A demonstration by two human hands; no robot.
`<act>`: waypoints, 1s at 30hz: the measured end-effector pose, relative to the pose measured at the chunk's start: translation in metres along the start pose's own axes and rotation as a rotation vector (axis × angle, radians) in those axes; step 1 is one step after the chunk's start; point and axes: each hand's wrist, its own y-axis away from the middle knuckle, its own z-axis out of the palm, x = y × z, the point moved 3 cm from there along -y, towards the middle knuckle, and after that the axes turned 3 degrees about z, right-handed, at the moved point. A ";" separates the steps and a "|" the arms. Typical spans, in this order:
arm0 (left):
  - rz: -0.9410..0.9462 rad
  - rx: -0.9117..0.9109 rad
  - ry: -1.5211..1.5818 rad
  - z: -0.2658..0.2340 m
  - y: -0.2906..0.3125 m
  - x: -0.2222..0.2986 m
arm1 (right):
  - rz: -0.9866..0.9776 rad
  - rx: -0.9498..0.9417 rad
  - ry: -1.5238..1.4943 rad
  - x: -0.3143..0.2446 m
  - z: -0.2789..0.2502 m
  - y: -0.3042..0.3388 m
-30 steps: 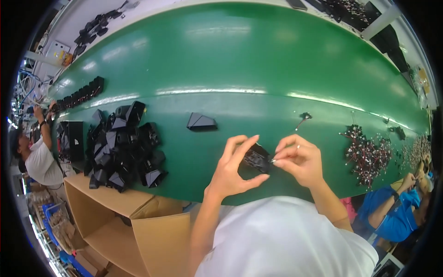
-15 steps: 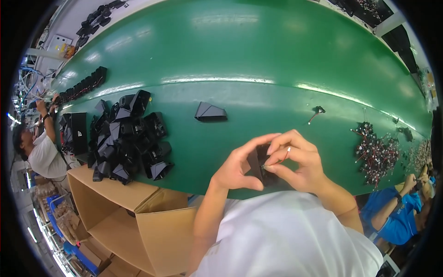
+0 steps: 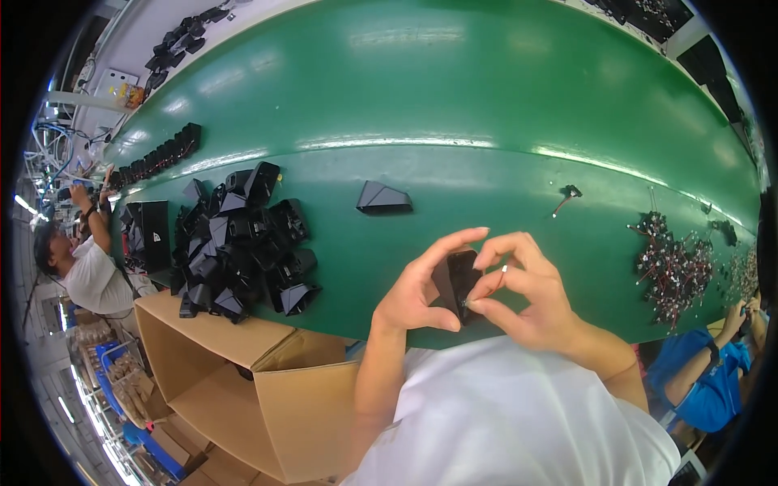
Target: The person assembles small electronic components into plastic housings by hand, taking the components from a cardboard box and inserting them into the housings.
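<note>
Near the table's front edge, my left hand (image 3: 412,296) is closed around a black angular plastic housing (image 3: 454,277), fingers on its far side and thumb on its near side. My right hand (image 3: 528,293) pinches a small wired part at the housing's right side, thumb against forefinger. A thin lead with a white connector (image 3: 505,269) shows by the right fingers; the pinched end is mostly hidden. Ahead and to the left lies another black housing (image 3: 384,198). A single wired part (image 3: 567,198) rests on the table to the right.
On the left, a heap of black housings (image 3: 243,243) covers the green table (image 3: 486,89), above an open cardboard box (image 3: 316,413). Tangled wired parts (image 3: 673,267) lie at the right. One person (image 3: 97,275) works at far left, another in blue (image 3: 705,381) at far right.
The whole scene has shifted slightly right in the view. More of the housing's dark face shows between my hands, and my right fingertips sit a little lower against it.
</note>
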 end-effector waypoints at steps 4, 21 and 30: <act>-0.019 -0.022 -0.083 -0.001 -0.004 0.002 | 0.038 -0.010 -0.086 0.001 0.000 -0.004; -0.157 0.314 -0.604 0.007 -0.029 0.027 | 0.403 -0.130 -0.851 0.044 0.007 -0.013; 0.423 0.835 -1.040 -0.022 0.003 0.058 | 0.530 -0.164 -1.183 0.042 0.025 -0.053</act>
